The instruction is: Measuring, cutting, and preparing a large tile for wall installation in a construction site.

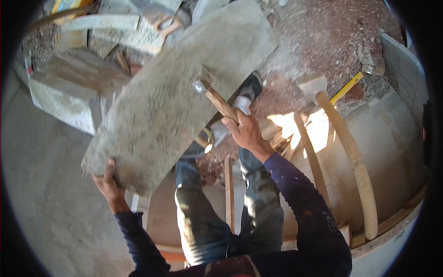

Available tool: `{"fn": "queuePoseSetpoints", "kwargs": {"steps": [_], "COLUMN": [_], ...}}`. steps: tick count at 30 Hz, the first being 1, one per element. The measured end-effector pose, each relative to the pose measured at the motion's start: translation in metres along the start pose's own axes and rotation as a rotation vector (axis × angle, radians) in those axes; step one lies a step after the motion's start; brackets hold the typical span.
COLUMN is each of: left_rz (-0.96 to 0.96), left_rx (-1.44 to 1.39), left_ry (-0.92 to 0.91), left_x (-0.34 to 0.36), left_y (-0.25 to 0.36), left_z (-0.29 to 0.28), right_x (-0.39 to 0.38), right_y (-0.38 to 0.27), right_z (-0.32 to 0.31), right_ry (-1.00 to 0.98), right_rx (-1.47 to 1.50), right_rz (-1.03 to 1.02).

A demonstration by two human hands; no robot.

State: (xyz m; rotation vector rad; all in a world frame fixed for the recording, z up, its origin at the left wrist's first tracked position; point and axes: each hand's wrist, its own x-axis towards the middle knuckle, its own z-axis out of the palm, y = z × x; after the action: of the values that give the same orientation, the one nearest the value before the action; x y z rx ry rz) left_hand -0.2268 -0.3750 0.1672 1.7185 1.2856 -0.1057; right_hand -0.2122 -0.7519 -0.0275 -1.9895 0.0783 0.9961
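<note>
My right hand (244, 131) is closed round the wooden handle (220, 102) of a small hammer. Its metal head (203, 84) is over the upper middle of a long, rough grey slab (147, 115); whether it touches the surface I cannot tell. The slab lies diagonally in front of me, tilted, from lower left to upper right. With my left hand (108, 182) I grip the slab's lower-left end, thumb on its face and the other fingers partly hidden at its edge. My legs and feet are below, partly behind the slab.
A pale block (62, 101) and broken pieces with a handsaw (164, 30) lie upper left. At right are a long-handled tool (350, 157), a yellow level (346, 87), grey blocks (401, 74) and timber strips (311, 161). Rubble (318, 41) covers the ground beyond.
</note>
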Motion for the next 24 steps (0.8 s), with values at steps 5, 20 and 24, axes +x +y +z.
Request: {"fn": "queuePoseSetpoints", "kwargs": {"steps": [5, 20, 24], "left_rz": [0.117, 0.220, 0.407], "left_rx": [0.101, -0.059, -0.257], "left_ry": [-0.021, -0.218, -0.451], "left_x": [0.023, 0.017, 0.056], "left_y": [0.073, 0.137, 0.089], "left_z": [-0.002, 0.041, 0.023], "right_x": [-0.112, -0.074, -0.016], "right_y": [-0.051, -0.044, -0.012], "right_z": [-0.010, 0.211, 0.230], "right_ry": [-0.222, -0.104, -0.145], "right_rx": [0.258, -0.834, -1.105], "right_rz": [-0.089, -0.393, -0.295]}}
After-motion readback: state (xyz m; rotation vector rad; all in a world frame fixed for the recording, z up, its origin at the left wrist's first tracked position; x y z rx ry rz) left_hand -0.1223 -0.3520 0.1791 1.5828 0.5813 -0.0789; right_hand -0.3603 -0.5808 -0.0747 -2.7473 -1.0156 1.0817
